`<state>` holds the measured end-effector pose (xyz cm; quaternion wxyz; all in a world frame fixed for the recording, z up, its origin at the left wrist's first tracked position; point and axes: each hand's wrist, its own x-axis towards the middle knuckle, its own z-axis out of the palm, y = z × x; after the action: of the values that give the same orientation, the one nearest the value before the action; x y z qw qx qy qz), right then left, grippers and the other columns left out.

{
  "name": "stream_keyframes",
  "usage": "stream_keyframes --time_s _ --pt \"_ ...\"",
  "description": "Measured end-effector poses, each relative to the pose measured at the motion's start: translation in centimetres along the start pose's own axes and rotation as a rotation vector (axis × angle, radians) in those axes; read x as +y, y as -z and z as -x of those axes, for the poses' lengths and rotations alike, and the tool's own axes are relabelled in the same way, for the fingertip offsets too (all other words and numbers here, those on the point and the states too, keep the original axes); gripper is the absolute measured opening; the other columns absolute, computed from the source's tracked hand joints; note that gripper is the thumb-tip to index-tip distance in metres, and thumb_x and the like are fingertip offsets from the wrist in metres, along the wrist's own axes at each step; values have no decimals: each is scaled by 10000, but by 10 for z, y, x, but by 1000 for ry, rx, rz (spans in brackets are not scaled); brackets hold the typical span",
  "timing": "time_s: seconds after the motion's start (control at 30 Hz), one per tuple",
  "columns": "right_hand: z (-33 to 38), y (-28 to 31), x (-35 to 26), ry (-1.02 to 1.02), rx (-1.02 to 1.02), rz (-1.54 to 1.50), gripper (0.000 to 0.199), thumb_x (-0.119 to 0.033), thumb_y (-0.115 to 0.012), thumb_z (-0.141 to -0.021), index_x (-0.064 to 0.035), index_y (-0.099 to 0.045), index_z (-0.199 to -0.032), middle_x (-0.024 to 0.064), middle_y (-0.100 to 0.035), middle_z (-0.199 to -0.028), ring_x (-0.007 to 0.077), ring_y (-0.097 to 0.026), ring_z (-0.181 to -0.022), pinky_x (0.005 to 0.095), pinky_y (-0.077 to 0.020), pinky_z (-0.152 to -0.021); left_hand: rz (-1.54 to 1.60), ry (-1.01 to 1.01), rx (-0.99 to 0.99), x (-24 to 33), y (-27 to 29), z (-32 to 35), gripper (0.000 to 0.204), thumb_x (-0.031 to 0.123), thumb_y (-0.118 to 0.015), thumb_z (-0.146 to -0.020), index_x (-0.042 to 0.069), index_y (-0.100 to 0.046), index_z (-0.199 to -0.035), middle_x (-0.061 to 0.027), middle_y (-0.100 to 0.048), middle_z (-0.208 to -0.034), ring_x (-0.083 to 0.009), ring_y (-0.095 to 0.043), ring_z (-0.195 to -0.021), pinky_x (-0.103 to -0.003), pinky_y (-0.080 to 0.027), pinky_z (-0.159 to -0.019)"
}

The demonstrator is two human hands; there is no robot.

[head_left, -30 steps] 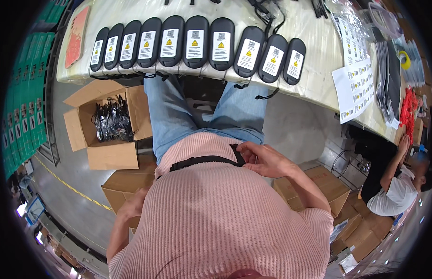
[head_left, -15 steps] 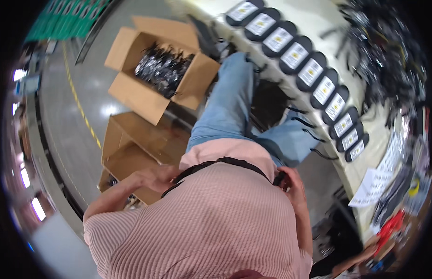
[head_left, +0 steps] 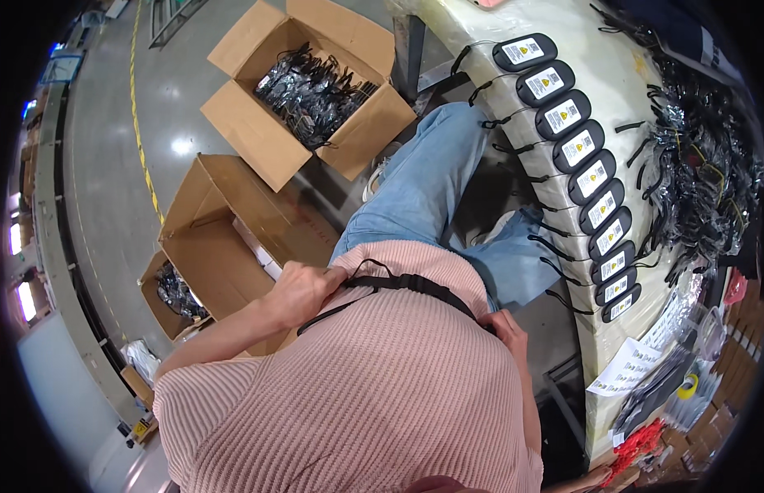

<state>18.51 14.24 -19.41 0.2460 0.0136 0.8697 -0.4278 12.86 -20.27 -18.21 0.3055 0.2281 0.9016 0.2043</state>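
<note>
A black waist strap [head_left: 448, 301] with a buckle [head_left: 413, 282] runs across the front of my pink ribbed top [head_left: 398, 370]. My left hand [head_left: 304, 289] is closed in a pinch at the strap's left part, where a thin loop stands up beside the fingers. At the other side of my waist, my right hand [head_left: 510, 330] has its fingers curled round the strap's right end; the palm side is hidden. On the table [head_left: 522, 16] to my right lies a slanting row of several black rounded devices [head_left: 577, 148] with white labels and black cord loops.
Two open cardboard boxes stand on the left: one box [head_left: 249, 131] holds bagged black items [head_left: 316, 94], the other box [head_left: 209, 246] is nearer. A heap of black corded items [head_left: 702, 164], label sheets [head_left: 624, 367] and a red bundle [head_left: 637, 448] lie on the right.
The view has shifted, so the row of devices appears farther right. My left hand has moved up and inward along the strap. The buckle now shows; the black piece at my right hand is hidden.
</note>
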Motion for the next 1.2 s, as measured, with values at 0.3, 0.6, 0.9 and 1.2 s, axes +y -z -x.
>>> stream_keyframes --time_s 0.3,0.6,0.9,1.2 --pt "13 2 2 -176 -30 110 155 -143 -585 -742 -67 -556 -874 90 -573 -842 289 -586 -770 343 -453 -654 349 177 -627 -40 57 -22 242 256 -500 -886 31 -572 -938 -112 -628 -678 -219 -632 -620 -346 -488 -577" --pt "8 4 14 -136 -107 -290 216 -31 -618 -723 -41 -551 -928 60 -587 -846 176 -556 -721 258 -429 -633 828 534 -822 -48 17 -18 302 273 -505 -905 -4 -553 -1016 -72 -652 -825 -203 -637 -656 -332 -504 -632" --pt "-3 3 22 -70 -106 -362 304 -9 -661 -712 -52 -539 -986 23 -595 -874 117 -535 -707 231 -415 -593 487 125 -336 -57 -11 -21 195 200 -617 -806 21 -581 -873 -128 -638 -780 -288 -628 -701 -388 -490 -639" --pt "-2 8 17 -69 -58 -333 323 -7 -659 -707 -58 -541 -1003 17 -597 -861 105 -540 -711 232 -422 -586 -25 256 -277 -60 -9 -38 179 200 -630 -740 53 -597 -837 -163 -631 -804 -311 -616 -786 -410 -487 -666"
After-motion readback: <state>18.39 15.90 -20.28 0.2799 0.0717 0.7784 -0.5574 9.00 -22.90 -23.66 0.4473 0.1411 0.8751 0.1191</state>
